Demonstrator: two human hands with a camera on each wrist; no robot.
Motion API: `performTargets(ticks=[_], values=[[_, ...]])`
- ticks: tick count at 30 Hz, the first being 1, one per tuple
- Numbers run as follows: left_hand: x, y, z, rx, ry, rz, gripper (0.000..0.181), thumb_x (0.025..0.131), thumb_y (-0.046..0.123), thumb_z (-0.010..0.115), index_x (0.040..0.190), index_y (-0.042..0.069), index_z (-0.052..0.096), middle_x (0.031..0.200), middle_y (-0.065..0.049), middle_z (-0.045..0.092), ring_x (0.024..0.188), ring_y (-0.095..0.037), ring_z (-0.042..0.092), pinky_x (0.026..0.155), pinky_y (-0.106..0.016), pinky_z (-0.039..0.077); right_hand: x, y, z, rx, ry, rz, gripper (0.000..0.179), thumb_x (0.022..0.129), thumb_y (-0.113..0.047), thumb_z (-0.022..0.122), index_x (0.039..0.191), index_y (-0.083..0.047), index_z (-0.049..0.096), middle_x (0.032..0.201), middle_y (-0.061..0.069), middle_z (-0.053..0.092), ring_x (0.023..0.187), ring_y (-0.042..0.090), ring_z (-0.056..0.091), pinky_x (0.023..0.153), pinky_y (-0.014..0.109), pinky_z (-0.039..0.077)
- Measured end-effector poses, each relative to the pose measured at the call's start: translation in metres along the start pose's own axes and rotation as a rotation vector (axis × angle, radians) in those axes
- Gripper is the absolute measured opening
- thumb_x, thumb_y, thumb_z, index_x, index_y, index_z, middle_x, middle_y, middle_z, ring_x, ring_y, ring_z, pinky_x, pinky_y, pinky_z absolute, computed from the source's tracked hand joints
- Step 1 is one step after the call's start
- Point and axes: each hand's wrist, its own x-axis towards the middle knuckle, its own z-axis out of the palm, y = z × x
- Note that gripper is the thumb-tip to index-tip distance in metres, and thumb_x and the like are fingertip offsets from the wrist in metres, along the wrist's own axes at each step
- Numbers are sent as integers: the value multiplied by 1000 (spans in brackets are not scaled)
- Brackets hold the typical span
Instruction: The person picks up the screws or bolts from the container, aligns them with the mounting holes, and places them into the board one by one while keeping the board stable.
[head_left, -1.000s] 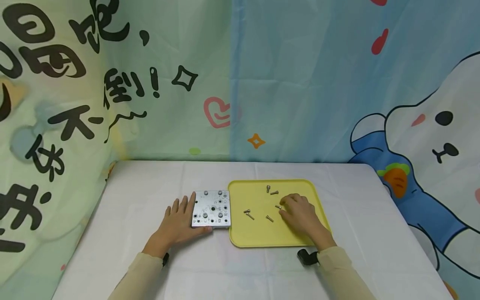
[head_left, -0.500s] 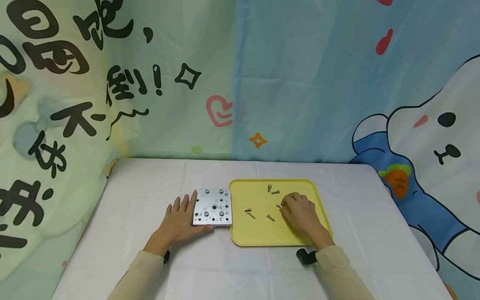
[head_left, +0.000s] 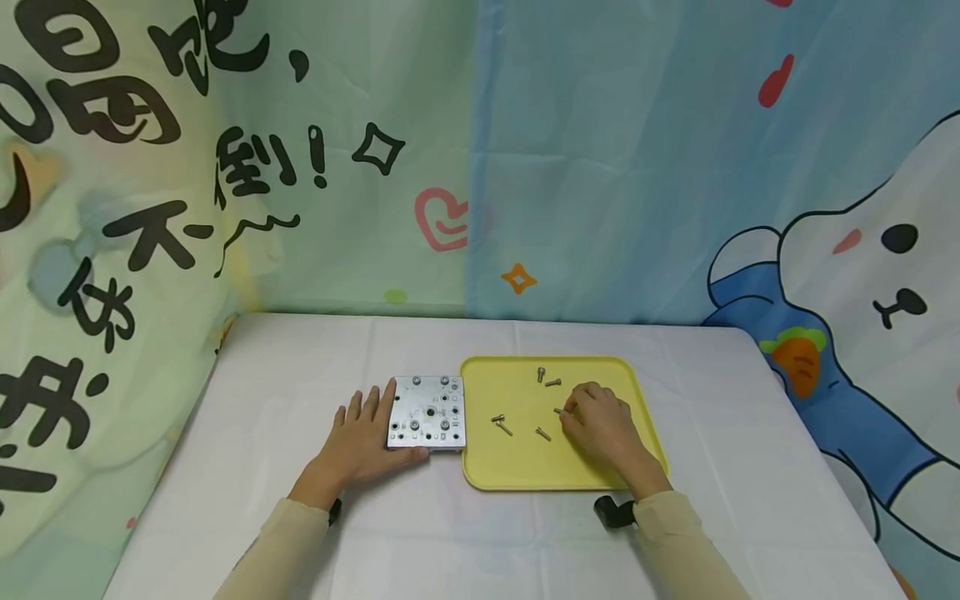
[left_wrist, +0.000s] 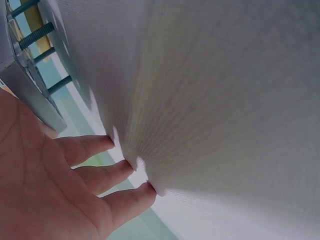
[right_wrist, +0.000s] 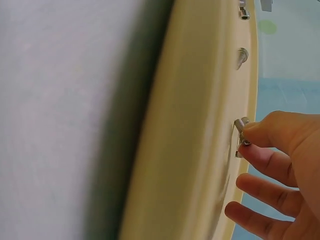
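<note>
My left hand lies with fingers spread on the cloth, its index finger along the left side of a silver metal plate and its thumb at the near edge. Screw heads and holes dot the plate's top; in the left wrist view, threaded screws stick out beneath it. Over the right part of a yellow tray, my right hand pinches a small silver screw between thumb and index finger. The other fingers are loosely bent. In the head view, that screw mostly hides behind the fingertips.
Several loose screws lie in the tray, two of them near its far edge. The plate stands right at the tray's left rim. White cloth covers the table, and a printed curtain hangs behind it.
My right thumb and index finger have drawn together on the screw. The left hand stays at the plate. The head view has shifted slightly.
</note>
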Motion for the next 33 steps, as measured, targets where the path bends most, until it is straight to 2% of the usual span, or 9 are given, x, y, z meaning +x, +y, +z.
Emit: performTargets(ticks=[8, 15, 25, 33], values=[[-1, 0, -1, -8, 7, 5, 120, 79, 80, 58, 162, 8, 9, 157, -29, 28, 144, -52, 20, 111, -65, 22, 2, -2, -4, -18, 42, -40, 8, 94, -15, 65, 90, -9, 68, 124, 22, 59, 113, 45, 54, 88, 67, 42], [0, -1, 1, -16, 9, 1, 120, 79, 80, 59, 162, 9, 9, 157, -28, 28, 144, -51, 20, 112, -65, 21, 2, -5, -3, -32, 100, -111, 6, 91, -11, 67, 87, -7, 69, 121, 22, 61, 108, 45, 57, 82, 64, 48], [0, -1, 0, -19, 16, 5, 120, 79, 81, 58, 162, 9, 10, 157, -28, 28, 144, -51, 20, 112, -65, 21, 6, -21, -7, -32, 168, -214, 8, 86, -7, 75, 83, -7, 68, 116, 20, 64, 105, 41, 60, 81, 57, 51], [0, -1, 0, -11, 8, 2, 120, 79, 81, 58, 162, 9, 10, 157, -28, 28, 144, -51, 20, 112, -65, 22, 11, -38, -6, -40, 165, -280, 9, 86, -9, 75, 83, -7, 68, 118, 20, 64, 107, 41, 61, 83, 56, 51]])
